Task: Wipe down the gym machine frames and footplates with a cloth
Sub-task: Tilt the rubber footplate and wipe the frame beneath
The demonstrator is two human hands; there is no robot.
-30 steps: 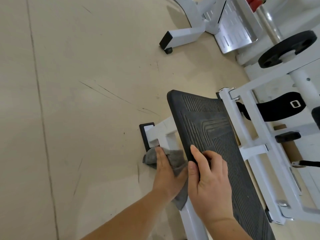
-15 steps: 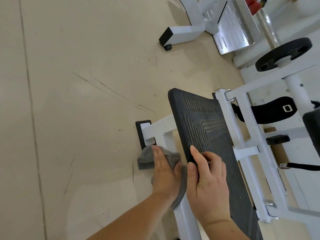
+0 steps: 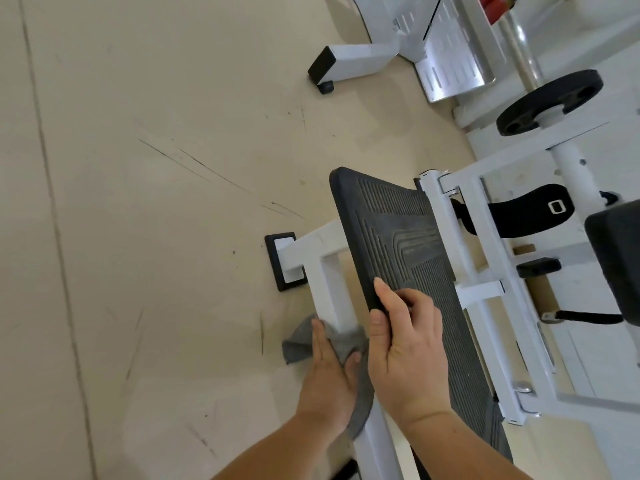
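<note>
A black ribbed footplate (image 3: 412, 258) stands tilted on a white machine frame (image 3: 329, 282). My right hand (image 3: 405, 355) grips the footplate's left edge, thumb on the rim and fingers curled over the ribbed face. My left hand (image 3: 329, 375) presses a grey cloth (image 3: 301, 344) against the white frame bar just below and left of the footplate, thumb wrapped round the cloth. Part of the cloth hangs under my palm down the bar.
The frame bar ends in a black foot cap (image 3: 282, 261) on the beige floor (image 3: 156, 237). Another white machine leg (image 3: 349, 62) and a metal plate (image 3: 453, 60) lie at the top. A black weight disc (image 3: 549, 102) and black pads sit at right.
My left hand has slid the cloth down the white bar, away from the black foot cap and toward me. My right hand keeps its grip on the footplate edge.
</note>
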